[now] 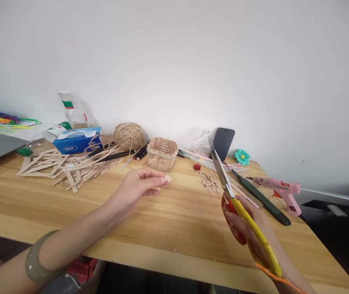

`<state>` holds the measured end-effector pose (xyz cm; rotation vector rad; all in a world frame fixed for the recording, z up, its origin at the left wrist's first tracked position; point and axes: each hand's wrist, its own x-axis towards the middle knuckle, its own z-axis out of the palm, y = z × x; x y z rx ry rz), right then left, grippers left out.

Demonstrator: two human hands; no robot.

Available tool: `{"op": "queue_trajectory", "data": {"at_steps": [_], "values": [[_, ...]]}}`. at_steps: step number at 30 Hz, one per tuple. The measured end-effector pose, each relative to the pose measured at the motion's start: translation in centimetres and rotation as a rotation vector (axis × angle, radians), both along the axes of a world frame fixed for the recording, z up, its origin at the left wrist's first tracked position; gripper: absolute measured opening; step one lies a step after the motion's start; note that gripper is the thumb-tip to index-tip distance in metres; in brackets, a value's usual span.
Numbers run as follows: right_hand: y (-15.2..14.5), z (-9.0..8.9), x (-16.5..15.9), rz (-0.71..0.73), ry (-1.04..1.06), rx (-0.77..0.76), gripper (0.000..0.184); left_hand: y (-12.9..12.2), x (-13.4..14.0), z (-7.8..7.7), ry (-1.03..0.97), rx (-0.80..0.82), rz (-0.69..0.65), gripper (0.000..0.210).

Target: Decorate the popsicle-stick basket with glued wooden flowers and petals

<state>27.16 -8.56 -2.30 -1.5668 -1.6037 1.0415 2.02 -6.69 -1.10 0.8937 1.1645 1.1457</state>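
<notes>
My left hand (145, 183) pinches a small pale piece of wood (168, 179) between thumb and fingertips, above the table in front of a small wooden basket (162, 153). The basket has scalloped slat walls and a trim around its upper part. My right hand (244, 220) grips a pair of scissors (234, 196) with red and yellow handles, blades pointing up and away. The blades look closed or nearly so. Behind them lies a pile of small wood chips (208, 182) beside a dark red bead-like ball (196, 167).
Craft sticks (70, 165), a blue tissue box (78, 141), bottles and a twine ball (129, 136) fill the left and back. At right are a phone (223, 143), a clear glass vessel (202, 143), a teal flower (242, 157), a dark green tool (263, 200) and a pink glue gun (281, 190).
</notes>
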Motion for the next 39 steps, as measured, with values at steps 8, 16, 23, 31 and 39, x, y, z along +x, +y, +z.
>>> {"op": "queue_trajectory", "data": {"at_steps": [8,16,23,31,39], "values": [[1.1,-0.1,-1.3,0.101,-0.110,0.188,0.030,0.8,2.1,0.9,-0.082,0.010,-0.043,0.015],[5.6,0.5,-2.7,0.010,-0.097,0.301,0.038,2.9,2.8,1.3,-0.087,0.119,-0.044,0.014],[8.2,0.8,-3.1,0.128,0.008,0.321,0.037,5.3,3.3,1.3,-0.109,0.146,-0.030,0.016],[8.2,-0.9,-3.4,0.269,0.151,0.205,0.040,7.4,4.2,0.7,-0.180,0.140,-0.023,0.012],[6.8,-2.6,-3.7,0.297,0.134,0.139,0.040,7.0,5.1,0.0,-0.282,0.081,0.034,0.009]]}}
